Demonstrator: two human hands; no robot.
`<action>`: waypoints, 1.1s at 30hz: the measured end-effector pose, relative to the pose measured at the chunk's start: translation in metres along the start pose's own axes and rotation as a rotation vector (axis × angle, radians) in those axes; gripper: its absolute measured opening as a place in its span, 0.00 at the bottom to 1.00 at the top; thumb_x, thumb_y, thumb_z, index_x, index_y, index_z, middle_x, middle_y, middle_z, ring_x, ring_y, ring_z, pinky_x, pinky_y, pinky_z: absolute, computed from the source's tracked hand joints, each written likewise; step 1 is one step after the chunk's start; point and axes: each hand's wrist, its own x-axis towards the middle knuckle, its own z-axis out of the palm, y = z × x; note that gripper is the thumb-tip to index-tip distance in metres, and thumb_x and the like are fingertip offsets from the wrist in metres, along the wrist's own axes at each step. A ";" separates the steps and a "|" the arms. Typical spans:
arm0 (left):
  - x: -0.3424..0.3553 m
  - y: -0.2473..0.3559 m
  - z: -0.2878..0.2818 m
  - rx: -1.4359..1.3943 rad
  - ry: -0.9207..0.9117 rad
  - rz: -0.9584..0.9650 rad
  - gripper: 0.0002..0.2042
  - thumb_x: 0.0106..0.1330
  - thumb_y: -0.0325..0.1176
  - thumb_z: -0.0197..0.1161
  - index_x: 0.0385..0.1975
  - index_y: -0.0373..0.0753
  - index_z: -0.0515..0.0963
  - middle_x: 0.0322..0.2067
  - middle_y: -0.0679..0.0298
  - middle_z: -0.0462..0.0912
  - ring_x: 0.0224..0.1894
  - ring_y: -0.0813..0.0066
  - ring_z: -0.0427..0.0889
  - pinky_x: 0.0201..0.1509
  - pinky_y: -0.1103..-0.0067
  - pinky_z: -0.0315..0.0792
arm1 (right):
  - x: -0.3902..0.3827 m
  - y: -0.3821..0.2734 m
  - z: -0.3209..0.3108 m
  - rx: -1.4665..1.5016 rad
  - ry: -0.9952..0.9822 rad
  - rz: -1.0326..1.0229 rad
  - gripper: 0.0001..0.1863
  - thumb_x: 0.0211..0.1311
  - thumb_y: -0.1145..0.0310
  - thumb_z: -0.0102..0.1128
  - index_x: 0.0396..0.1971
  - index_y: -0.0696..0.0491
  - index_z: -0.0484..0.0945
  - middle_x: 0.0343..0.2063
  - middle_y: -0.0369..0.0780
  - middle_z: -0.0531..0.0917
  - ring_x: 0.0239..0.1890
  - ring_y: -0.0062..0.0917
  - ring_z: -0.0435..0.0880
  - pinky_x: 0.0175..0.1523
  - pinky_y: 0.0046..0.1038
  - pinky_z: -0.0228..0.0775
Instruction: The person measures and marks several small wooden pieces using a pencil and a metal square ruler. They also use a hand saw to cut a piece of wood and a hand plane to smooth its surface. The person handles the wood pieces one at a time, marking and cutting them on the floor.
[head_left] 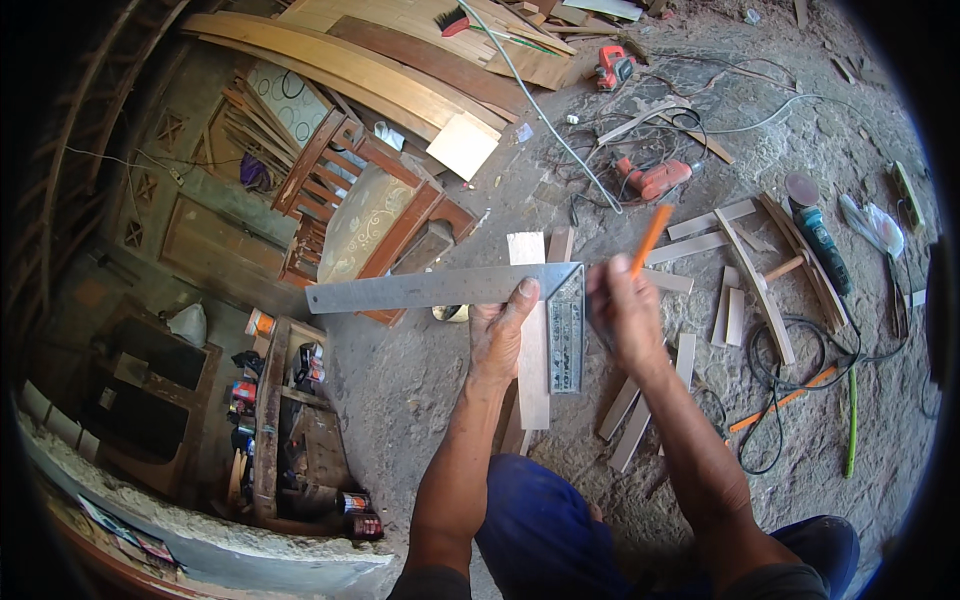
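Observation:
My left hand (497,338) is closed around a pale wooden strip (534,370) and a metal try square, its thumb pressing on the square's blade (420,288). That blade lies across the strip and sticks out far to the left. The square's thick handle (567,340) runs alongside the strip's right edge. Just right of the handle, my right hand (632,315) pinches an orange pencil (652,240), which points up and to the right. Part of the right hand's fingers is blurred.
Loose wooden slats (637,430) lie on the rough floor around me. To the right are a teal angle grinder (822,245), a curved wooden frame (757,285) and cables. A red drill (655,178) lies farther off. A wooden chair (380,215) and a low wooden crate (275,420) stand left.

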 end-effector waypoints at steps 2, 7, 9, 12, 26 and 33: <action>-0.001 0.001 -0.003 0.061 -0.004 0.008 0.10 0.70 0.32 0.68 0.48 0.38 0.82 0.44 0.66 0.85 0.47 0.78 0.83 0.54 0.77 0.79 | 0.016 -0.011 -0.014 -0.069 0.107 -0.263 0.27 0.79 0.42 0.44 0.37 0.51 0.80 0.23 0.30 0.74 0.25 0.13 0.70 0.32 0.18 0.64; -0.003 0.001 -0.007 0.110 -0.031 -0.046 0.10 0.70 0.32 0.68 0.47 0.38 0.83 0.43 0.65 0.85 0.47 0.78 0.83 0.54 0.77 0.77 | 0.023 -0.041 -0.039 0.061 -0.082 -0.256 0.18 0.77 0.55 0.55 0.42 0.56 0.82 0.31 0.37 0.83 0.32 0.17 0.80 0.38 0.19 0.71; -0.003 0.002 -0.005 0.148 -0.023 -0.064 0.10 0.69 0.32 0.68 0.48 0.38 0.83 0.43 0.65 0.85 0.47 0.78 0.83 0.55 0.76 0.77 | 0.018 -0.046 -0.038 0.015 -0.221 -0.297 0.13 0.74 0.62 0.61 0.44 0.57 0.83 0.35 0.38 0.85 0.36 0.19 0.84 0.42 0.21 0.76; -0.005 0.003 0.000 0.179 -0.041 -0.087 0.11 0.69 0.32 0.68 0.48 0.37 0.83 0.44 0.65 0.85 0.48 0.78 0.82 0.56 0.76 0.76 | 0.015 -0.045 -0.028 0.013 -0.244 -0.302 0.08 0.66 0.70 0.69 0.42 0.55 0.87 0.37 0.39 0.88 0.43 0.22 0.86 0.49 0.27 0.80; -0.009 0.012 0.015 0.198 -0.114 -0.131 0.13 0.69 0.33 0.68 0.51 0.36 0.82 0.45 0.65 0.85 0.50 0.77 0.81 0.58 0.74 0.73 | 0.022 -0.036 -0.017 -0.142 -0.362 -0.346 0.09 0.62 0.68 0.73 0.40 0.54 0.90 0.36 0.40 0.90 0.40 0.23 0.86 0.47 0.30 0.78; -0.010 0.008 0.011 0.274 -0.102 -0.107 0.13 0.68 0.33 0.69 0.50 0.37 0.83 0.43 0.66 0.85 0.49 0.76 0.82 0.59 0.73 0.72 | 0.025 -0.035 -0.016 -0.251 -0.388 -0.360 0.07 0.62 0.70 0.72 0.39 0.53 0.90 0.34 0.39 0.90 0.39 0.23 0.86 0.47 0.29 0.78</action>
